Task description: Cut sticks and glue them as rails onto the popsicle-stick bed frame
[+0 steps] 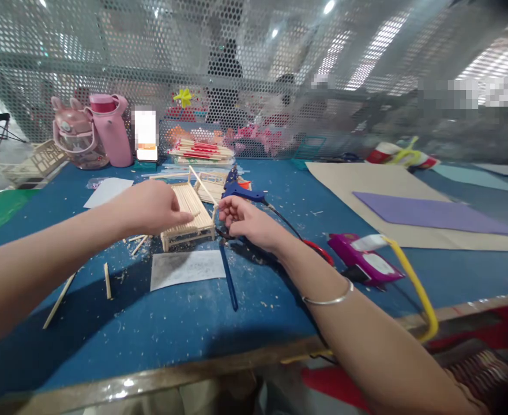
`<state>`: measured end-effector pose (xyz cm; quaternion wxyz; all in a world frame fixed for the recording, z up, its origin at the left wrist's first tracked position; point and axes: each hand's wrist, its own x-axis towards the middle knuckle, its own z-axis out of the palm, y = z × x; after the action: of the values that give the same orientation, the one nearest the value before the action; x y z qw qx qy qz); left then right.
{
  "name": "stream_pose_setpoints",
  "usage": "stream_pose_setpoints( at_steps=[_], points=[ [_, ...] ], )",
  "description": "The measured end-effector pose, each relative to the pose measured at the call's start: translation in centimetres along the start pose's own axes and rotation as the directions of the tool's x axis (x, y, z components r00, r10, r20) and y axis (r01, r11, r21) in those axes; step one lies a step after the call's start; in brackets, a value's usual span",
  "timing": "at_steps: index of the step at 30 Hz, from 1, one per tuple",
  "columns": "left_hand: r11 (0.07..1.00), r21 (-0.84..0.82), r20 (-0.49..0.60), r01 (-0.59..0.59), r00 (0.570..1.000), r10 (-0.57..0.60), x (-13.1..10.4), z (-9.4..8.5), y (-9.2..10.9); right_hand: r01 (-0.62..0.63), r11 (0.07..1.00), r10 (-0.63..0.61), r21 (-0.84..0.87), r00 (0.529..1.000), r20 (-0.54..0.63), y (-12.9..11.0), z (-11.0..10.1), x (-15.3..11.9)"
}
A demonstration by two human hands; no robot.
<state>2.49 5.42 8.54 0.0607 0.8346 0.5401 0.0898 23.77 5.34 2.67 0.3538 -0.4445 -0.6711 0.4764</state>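
A small bench-like model (188, 202) made of thin wooden sticks stands on the blue table. My left hand (152, 206) is over its left side, fingers closed with thumb and fingertips close to the slatted top; anything pinched there is too small to make out. At the right front corner post, my right hand (249, 222) has its fingers curled in at the lower end of a slanting wooden stick (202, 185). Behind that hand lies a blue glue gun (243, 191), its cable trailing right. A white paper piece (188, 270) lies in front of the model.
Loose sticks (108, 280) and crumbs are scattered at the front left. A dark blue tweezer-like strip (229, 276) points toward me. Rightward are a purple device (364, 259) with a yellow strap and purple foam sheet (431, 214). A pink bottle (112, 135) and phone (146, 135) stand behind.
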Motion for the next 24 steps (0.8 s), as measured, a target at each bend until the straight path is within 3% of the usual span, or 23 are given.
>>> stream_pose_setpoints(
  at_steps=[3,6,14,24],
  points=[
    [0.995,0.098,0.142,0.005,0.99,-0.019,1.5,0.2,0.7,0.025,1.0,-0.025,-0.014,0.999,0.032,0.1,0.5,-0.1],
    [0.998,0.059,0.16,0.026,0.986,-0.035,1.8,0.0,0.5,0.066,0.997,-0.065,-0.036,0.998,0.016,0.3,0.9,0.0],
    [0.988,-0.156,-0.007,0.016,1.0,-0.017,0.7,-3.1,-0.8,0.125,0.99,-0.127,-0.062,0.992,-0.021,0.5,1.7,0.2],
    [0.99,-0.129,-0.044,-0.059,0.998,0.053,0.1,-0.7,-1.0,0.164,0.984,-0.166,-0.071,0.986,-0.026,0.6,1.5,0.2]
  ],
)
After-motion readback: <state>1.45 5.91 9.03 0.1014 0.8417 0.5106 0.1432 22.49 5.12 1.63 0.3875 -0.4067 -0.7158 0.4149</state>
